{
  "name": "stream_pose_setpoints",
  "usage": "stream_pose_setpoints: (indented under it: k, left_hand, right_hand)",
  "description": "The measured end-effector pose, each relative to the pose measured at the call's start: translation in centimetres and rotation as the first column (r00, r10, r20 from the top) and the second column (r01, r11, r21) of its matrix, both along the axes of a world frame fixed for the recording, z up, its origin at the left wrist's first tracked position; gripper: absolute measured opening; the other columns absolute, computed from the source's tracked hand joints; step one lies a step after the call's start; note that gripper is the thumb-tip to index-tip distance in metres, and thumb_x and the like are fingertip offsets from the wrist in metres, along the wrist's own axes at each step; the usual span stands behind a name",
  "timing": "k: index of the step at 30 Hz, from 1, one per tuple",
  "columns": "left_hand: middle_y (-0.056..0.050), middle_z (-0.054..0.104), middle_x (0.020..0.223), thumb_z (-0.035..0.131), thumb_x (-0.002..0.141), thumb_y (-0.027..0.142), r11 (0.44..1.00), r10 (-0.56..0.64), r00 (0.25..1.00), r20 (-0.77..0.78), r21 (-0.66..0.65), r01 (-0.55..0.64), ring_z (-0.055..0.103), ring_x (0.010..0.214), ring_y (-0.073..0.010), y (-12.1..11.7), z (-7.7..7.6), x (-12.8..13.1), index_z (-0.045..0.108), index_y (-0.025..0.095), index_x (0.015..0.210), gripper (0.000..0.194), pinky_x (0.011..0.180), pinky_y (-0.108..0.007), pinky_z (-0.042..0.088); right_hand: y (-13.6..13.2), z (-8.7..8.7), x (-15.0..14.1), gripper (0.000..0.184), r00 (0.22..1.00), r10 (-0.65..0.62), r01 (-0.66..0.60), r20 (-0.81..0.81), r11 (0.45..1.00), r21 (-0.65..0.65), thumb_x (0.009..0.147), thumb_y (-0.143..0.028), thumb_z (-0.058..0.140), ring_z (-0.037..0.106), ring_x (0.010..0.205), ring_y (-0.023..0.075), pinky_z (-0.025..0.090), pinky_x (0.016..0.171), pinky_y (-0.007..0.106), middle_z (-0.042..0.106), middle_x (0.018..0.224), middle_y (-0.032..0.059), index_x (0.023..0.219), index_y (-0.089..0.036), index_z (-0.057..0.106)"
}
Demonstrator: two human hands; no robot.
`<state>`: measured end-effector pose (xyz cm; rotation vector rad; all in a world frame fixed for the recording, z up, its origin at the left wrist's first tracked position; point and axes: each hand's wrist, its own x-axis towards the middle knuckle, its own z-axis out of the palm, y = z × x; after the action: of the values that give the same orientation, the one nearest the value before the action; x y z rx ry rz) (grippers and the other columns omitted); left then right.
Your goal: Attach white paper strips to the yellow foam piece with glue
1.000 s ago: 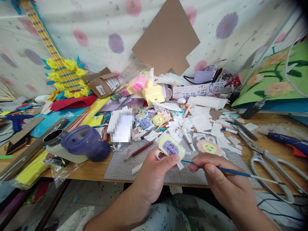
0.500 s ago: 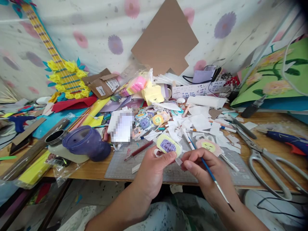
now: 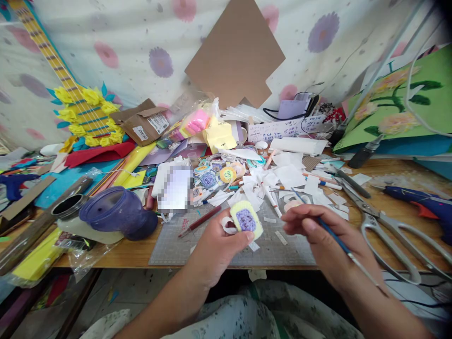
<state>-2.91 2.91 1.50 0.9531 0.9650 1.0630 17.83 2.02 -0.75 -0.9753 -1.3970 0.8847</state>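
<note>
Between the thumb and fingers of my left hand (image 3: 215,252) is a small rounded yellow piece with a textured purple middle (image 3: 246,220). A white loop (image 3: 229,226) shows at its left side, and a white paper strip (image 3: 254,246) pokes out below it. My right hand (image 3: 328,240), apart from the piece, grips a blue paintbrush (image 3: 334,235) whose dark bristles point back over the wrist. Both hands are over the grey cutting mat (image 3: 173,252). On the mat lie a dark red pen-like tool (image 3: 199,221) and small paper strips (image 3: 281,238).
White paper scraps (image 3: 291,172) and small decorated pieces (image 3: 208,179) are heaped behind the hands. Large scissors (image 3: 369,226) and a blue glue gun (image 3: 420,200) lie right. A purple jar (image 3: 106,212) and a clear jar (image 3: 68,207) stand left, near the table edge.
My right hand has moved right with the paintbrush, away from the yellow piece. The left hand has turned the piece more upright. The whole view has shifted slightly.
</note>
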Motion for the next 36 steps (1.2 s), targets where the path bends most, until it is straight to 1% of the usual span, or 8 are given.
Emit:
stream_pose_setpoints:
  k: [3, 6, 10, 16, 24, 29, 32, 36]
  left_hand:
    - [-0.002, 0.07, 0.086, 0.076, 0.068, 0.018, 1.0, 0.003, 1.0, -0.019, -0.026, -0.003, 0.058, 0.078, -0.015, 0.2, -0.2, -0.6, 0.069, 0.017, 0.097, 0.03, 0.071, -0.023, 0.044]
    - [-0.002, 0.07, 0.087, 0.074, 0.07, 0.021, 1.0, -0.01, 0.999, -0.039, -0.005, 0.01, 0.058, 0.083, -0.0173, 0.5, -0.7, -0.8, 0.071, 0.019, 0.096, 0.026, 0.076, -0.025, 0.044]
    - [-0.004, 0.07, 0.084, 0.073, 0.072, 0.028, 0.998, -0.061, 0.994, -0.091, -0.027, 0.059, 0.059, 0.083, -0.0199, 0.9, -1.2, -0.6, 0.073, 0.017, 0.089, 0.02, 0.077, -0.028, 0.044]
    - [-0.003, 0.069, 0.079, 0.073, 0.073, 0.031, 0.991, -0.131, 0.977, -0.169, -0.057, 0.123, 0.057, 0.075, -0.0166, 1.2, -1.1, -0.6, 0.071, 0.015, 0.08, 0.017, 0.071, -0.025, 0.042]
    - [-0.003, 0.067, 0.074, 0.079, 0.066, 0.028, 0.986, -0.142, 0.989, -0.028, -0.096, 0.139, 0.057, 0.071, -0.0153, 1.4, -0.9, -1.0, 0.071, 0.015, 0.08, 0.021, 0.069, -0.024, 0.043]
    - [-0.004, 0.068, 0.074, 0.081, 0.066, 0.032, 0.973, -0.156, 0.97, 0.189, -0.139, 0.184, 0.058, 0.071, -0.0156, 0.9, -0.9, -0.8, 0.073, 0.016, 0.081, 0.023, 0.073, -0.026, 0.043]
    - [-0.005, 0.068, 0.076, 0.08, 0.067, 0.039, 0.959, -0.233, 0.948, 0.217, -0.11, 0.261, 0.06, 0.074, -0.0176, 0.3, -1.0, -0.6, 0.073, 0.016, 0.082, 0.029, 0.078, -0.029, 0.043]
    - [-0.004, 0.066, 0.073, 0.082, 0.065, 0.042, 0.937, -0.304, 0.917, 0.259, -0.09, 0.336, 0.058, 0.07, -0.0158, -0.2, -1.1, -0.2, 0.072, 0.015, 0.079, 0.032, 0.073, -0.027, 0.043]
  right_hand:
    - [0.0, -0.9, 2.6, 0.011, 0.942, -0.043, 0.034, 0.333, 0.999, 0.035, 0.09, -0.027, 0.056, 0.066, 0.079, 0.0181, 0.053, 0.068, 0.028, 0.069, 0.09, 0.0037, 0.1, -0.025, 0.062]
    - [-0.5, -1.7, 3.3, 0.009, 0.772, -0.016, -0.022, 0.636, 0.998, 0.052, 0.084, -0.021, 0.061, 0.064, 0.079, 0.0199, 0.051, 0.068, 0.031, 0.067, 0.091, 0.0049, 0.092, -0.023, 0.058]
    - [-0.8, -2.3, 2.1, 0.013, 0.642, -0.007, -0.053, 0.767, 0.997, 0.054, 0.08, -0.014, 0.058, 0.06, 0.083, 0.0234, 0.049, 0.071, 0.037, 0.063, 0.094, 0.0083, 0.09, -0.021, 0.053]
    - [0.3, -2.0, 0.2, 0.013, 0.612, -0.045, -0.02, 0.789, 0.997, 0.073, 0.076, -0.007, 0.052, 0.055, 0.072, 0.0208, 0.044, 0.062, 0.032, 0.056, 0.078, 0.0044, 0.081, -0.019, 0.051]
    - [0.0, -2.5, -0.3, 0.02, 0.7, -0.039, -0.061, 0.714, 0.992, 0.113, 0.072, -0.002, 0.048, 0.054, 0.064, 0.0168, 0.043, 0.058, 0.028, 0.056, 0.071, 0.001, 0.075, -0.021, 0.045]
    - [-0.9, -1.3, -1.3, 0.02, 0.974, -0.04, 0.033, 0.224, 0.999, 0.036, 0.085, -0.012, 0.054, 0.054, 0.067, 0.0126, 0.044, 0.059, 0.024, 0.055, 0.079, 0.0, 0.076, -0.024, 0.041]
    - [-1.0, 0.3, -2.1, 0.02, 0.998, -0.045, 0.047, -0.037, 0.998, 0.031, 0.085, -0.013, 0.058, 0.054, 0.069, 0.0128, 0.045, 0.06, 0.024, 0.054, 0.079, -0.0003, 0.077, -0.025, 0.044]
    - [-0.7, 1.4, -2.3, 0.023, 0.997, 0.066, -0.06, -0.049, 0.991, 0.12, 0.082, -0.01, 0.064, 0.057, 0.08, 0.0134, 0.049, 0.065, 0.022, 0.057, 0.088, -0.0001, 0.086, -0.027, 0.049]
